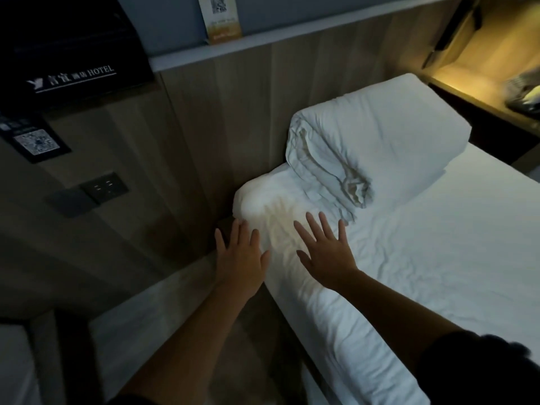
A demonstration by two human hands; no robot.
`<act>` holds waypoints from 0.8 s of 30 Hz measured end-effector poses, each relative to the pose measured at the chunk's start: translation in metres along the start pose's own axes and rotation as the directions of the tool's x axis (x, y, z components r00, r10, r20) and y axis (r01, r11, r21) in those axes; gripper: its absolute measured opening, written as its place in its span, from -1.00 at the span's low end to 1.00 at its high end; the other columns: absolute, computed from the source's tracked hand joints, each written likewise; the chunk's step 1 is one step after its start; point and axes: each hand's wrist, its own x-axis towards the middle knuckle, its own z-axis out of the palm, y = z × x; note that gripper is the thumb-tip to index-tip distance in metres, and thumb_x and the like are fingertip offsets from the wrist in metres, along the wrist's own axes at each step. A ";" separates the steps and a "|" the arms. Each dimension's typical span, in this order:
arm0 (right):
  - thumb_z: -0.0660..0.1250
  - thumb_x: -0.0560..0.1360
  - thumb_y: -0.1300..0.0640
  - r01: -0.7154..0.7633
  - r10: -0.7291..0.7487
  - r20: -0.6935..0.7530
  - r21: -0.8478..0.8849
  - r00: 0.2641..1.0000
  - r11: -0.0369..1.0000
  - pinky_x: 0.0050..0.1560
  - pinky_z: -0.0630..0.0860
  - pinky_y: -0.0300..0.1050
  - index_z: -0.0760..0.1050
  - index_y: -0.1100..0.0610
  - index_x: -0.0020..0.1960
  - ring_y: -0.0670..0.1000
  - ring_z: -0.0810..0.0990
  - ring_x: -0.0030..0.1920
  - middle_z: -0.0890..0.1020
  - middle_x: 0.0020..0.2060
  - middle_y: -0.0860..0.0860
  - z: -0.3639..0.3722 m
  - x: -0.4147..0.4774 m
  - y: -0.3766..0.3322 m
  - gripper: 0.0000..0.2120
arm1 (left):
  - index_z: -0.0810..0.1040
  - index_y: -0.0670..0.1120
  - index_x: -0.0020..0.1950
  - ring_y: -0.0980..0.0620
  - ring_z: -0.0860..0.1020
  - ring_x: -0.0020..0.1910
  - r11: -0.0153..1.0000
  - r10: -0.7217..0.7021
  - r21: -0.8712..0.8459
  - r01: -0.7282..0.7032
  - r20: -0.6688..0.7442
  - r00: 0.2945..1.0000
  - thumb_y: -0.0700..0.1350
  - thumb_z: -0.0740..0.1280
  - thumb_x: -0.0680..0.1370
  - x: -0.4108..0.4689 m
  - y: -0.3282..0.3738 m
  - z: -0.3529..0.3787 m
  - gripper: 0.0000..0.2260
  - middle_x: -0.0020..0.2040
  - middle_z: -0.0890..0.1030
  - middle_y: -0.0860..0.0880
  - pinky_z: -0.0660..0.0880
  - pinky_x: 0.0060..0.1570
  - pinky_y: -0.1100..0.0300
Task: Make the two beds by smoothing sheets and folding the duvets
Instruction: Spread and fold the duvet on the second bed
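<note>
where the bed meets the wall, your stock reads as follows.

bed: white sheet [438, 258], creased near the edge, covers the mattress. folded duvet [380, 135], white, lies across the head end, against the wooden headboard [233, 112]. pillow [263, 197], white, lies at the near corner, partly under the duvet's rolled end.

hands: your left hand [241, 255], fingers straight and slightly apart, is at the outer side of the pillow corner. your right hand [327, 249], fingers spread wide, lies flat on the white cloth just below the duvet. neither hand grips anything.

holders: the ledge [292, 30] above the headboard carries one upright card [220, 19] with a qr code. the lit nightstand [467, 92] beyond the bed holds a blurred item [526, 92] you cannot identify.

surroundings: black hotel sign [73, 54], small qr plaque [36, 143] and dark switch panel [104, 188] on the wall to the left. the second bed [14, 361] shows at the lower left corner, well apart from your hands.
</note>
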 end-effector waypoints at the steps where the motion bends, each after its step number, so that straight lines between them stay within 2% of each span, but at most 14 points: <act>1: -0.14 0.55 -0.22 -0.014 0.014 -0.019 0.006 1.000 1.000 0.39 0.12 0.41 0.22 0.01 0.53 0.26 0.18 0.50 0.27 0.50 0.16 -0.006 0.002 0.001 -0.36 | 0.12 -0.03 0.56 -0.10 -0.08 0.57 1.000 0.010 0.002 -0.010 -0.006 1.000 0.19 -0.07 0.63 0.004 0.000 -0.003 -0.45 0.59 0.03 -0.11 -0.14 0.46 -0.25; 3: -0.17 0.57 -0.22 -0.047 0.048 -0.008 0.028 0.999 0.998 0.44 -0.01 0.39 0.08 -0.01 0.58 0.24 0.04 0.55 0.11 0.56 0.13 -0.017 0.007 0.010 -0.37 | 0.11 -0.04 0.56 -0.10 -0.08 0.57 0.999 0.037 0.011 -0.037 -0.016 0.999 0.19 -0.06 0.63 0.011 0.005 -0.014 -0.45 0.59 0.04 -0.11 -0.14 0.45 -0.26; 5: -0.29 0.52 -0.26 -0.072 0.073 -0.014 0.038 0.997 0.997 0.48 -0.09 0.35 -0.05 -0.03 0.59 0.20 -0.08 0.57 -0.01 0.58 0.09 -0.025 0.015 0.029 -0.31 | 0.12 -0.05 0.56 -0.11 -0.09 0.57 0.998 0.062 0.005 -0.062 -0.044 0.997 0.18 -0.05 0.64 0.023 0.014 -0.027 -0.45 0.58 0.05 -0.12 -0.16 0.44 -0.27; 9: -0.36 0.44 -0.29 -0.061 0.063 -0.034 0.063 0.997 0.996 0.48 -0.09 0.30 -0.08 -0.06 0.59 0.14 -0.10 0.57 -0.01 0.59 0.04 -0.046 0.053 0.088 -0.24 | 0.11 -0.07 0.56 -0.10 -0.09 0.56 0.997 0.070 -0.031 -0.073 -0.091 0.993 0.17 -0.04 0.64 0.069 0.043 -0.054 -0.46 0.58 0.04 -0.11 -0.20 0.44 -0.27; 12: -0.22 0.52 -0.28 -0.049 0.053 -0.053 0.079 0.997 0.996 0.48 -0.06 0.28 -0.08 -0.05 0.59 0.11 -0.10 0.58 -0.01 0.59 0.01 -0.053 0.097 0.150 -0.31 | 0.11 -0.10 0.56 -0.10 -0.07 0.56 0.994 0.085 -0.059 -0.094 -0.139 0.987 0.16 -0.04 0.64 0.118 0.074 -0.056 -0.45 0.58 0.06 -0.12 -0.18 0.43 -0.29; 14: -0.08 0.61 -0.20 -0.023 0.028 -0.057 0.089 0.998 0.996 0.49 -0.08 0.28 -0.10 -0.05 0.60 0.10 -0.13 0.58 -0.04 0.59 0.00 -0.051 0.140 0.197 -0.39 | 0.10 -0.11 0.56 -0.11 -0.06 0.56 0.993 0.083 -0.072 -0.097 -0.180 0.980 0.14 -0.04 0.64 0.166 0.100 -0.053 -0.45 0.58 0.07 -0.14 -0.13 0.45 -0.30; 18: -0.15 0.62 -0.23 -0.019 0.026 -0.068 0.095 0.997 0.995 0.50 -0.13 0.26 -0.12 -0.08 0.59 0.09 -0.16 0.57 -0.08 0.59 -0.03 -0.041 0.254 0.294 -0.42 | 0.07 -0.10 0.57 -0.13 -0.05 0.56 0.993 0.030 -0.105 -0.053 -0.208 0.978 0.14 -0.02 0.64 0.298 0.161 -0.046 -0.44 0.59 0.02 -0.15 -0.08 0.46 -0.24; 21: -0.15 0.62 -0.24 -0.032 0.038 -0.055 0.112 0.998 0.993 0.50 -0.21 0.24 -0.13 -0.12 0.58 0.08 -0.18 0.57 -0.11 0.58 -0.06 -0.028 0.338 0.356 -0.42 | -0.04 -0.12 0.58 -0.17 -0.13 0.56 0.995 -0.019 -0.096 0.002 -0.178 0.984 0.16 -0.06 0.65 0.406 0.206 -0.036 -0.42 0.59 -0.06 -0.18 -0.17 0.48 -0.19; 24: -0.21 0.60 -0.27 0.007 -0.003 -0.031 0.116 1.000 0.993 0.49 -0.30 0.26 -0.13 -0.19 0.57 0.07 -0.20 0.57 -0.11 0.58 -0.11 -0.009 0.417 0.398 -0.45 | -0.13 -0.12 0.58 -0.17 -0.17 0.56 0.996 -0.009 -0.089 -0.006 -0.164 0.986 0.16 -0.07 0.65 0.499 0.247 -0.027 -0.40 0.58 -0.12 -0.18 -0.18 0.49 -0.17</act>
